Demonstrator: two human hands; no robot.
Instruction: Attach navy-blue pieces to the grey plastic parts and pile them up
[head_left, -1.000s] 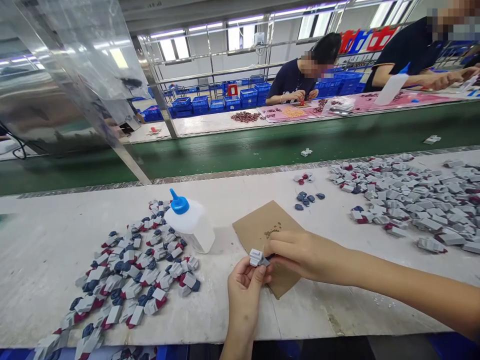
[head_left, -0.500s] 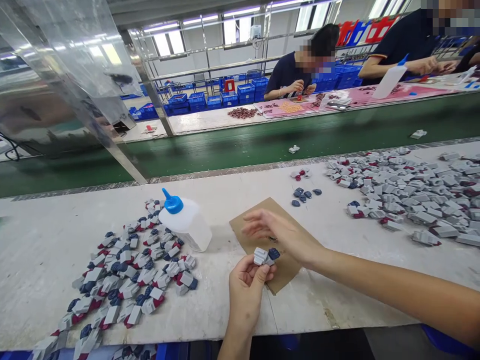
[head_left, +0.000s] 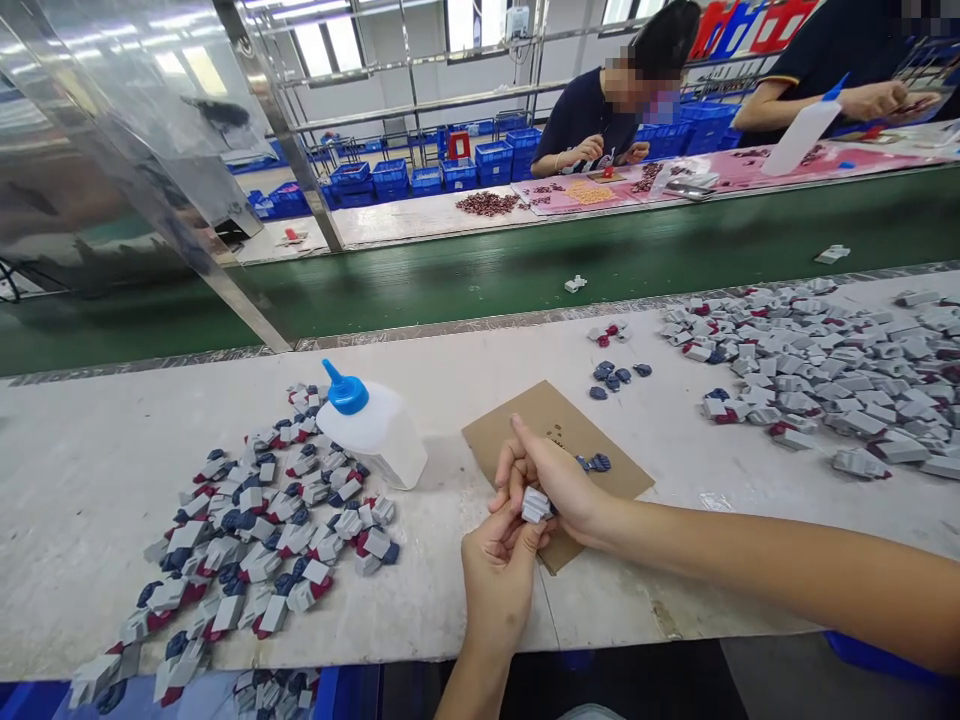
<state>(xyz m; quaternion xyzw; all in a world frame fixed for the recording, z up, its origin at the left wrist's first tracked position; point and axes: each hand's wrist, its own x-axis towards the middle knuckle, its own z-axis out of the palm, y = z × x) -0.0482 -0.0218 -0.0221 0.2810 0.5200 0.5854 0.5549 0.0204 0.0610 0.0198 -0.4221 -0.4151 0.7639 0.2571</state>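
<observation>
A small light-grey moulded plastic part (head_left: pixel 535 505) is pinched between the thumb and fingers of my left hand (head_left: pixel 495 575). My right hand (head_left: pixel 566 485) is closed around the far side of the same part, its fingers curled and covering the dark blue end. Both hands meet over the near side of a brown cardboard square (head_left: pixel 489 440). On that square, just beyond my right hand, lie dark blue pieces (head_left: pixel 598 463). A white squeeze bottle (head_left: pixel 394 440) with a blue nozzle stands to the left of the cardboard.
Left of the bottle spreads a pile of grey, blue and dark red assemblies (head_left: pixel 255 540), reaching the table's front edge. A larger heap of mostly grey parts (head_left: pixel 840 390) lies at right. Several blue pieces (head_left: pixel 613 378) sit behind the cardboard. Beyond a green conveyor (head_left: pixel 450 295), two people work.
My right hand has come down and left from above the cardboard and closed on the part in my left hand. The blue pieces on the cardboard are now uncovered. The view has shifted slightly.
</observation>
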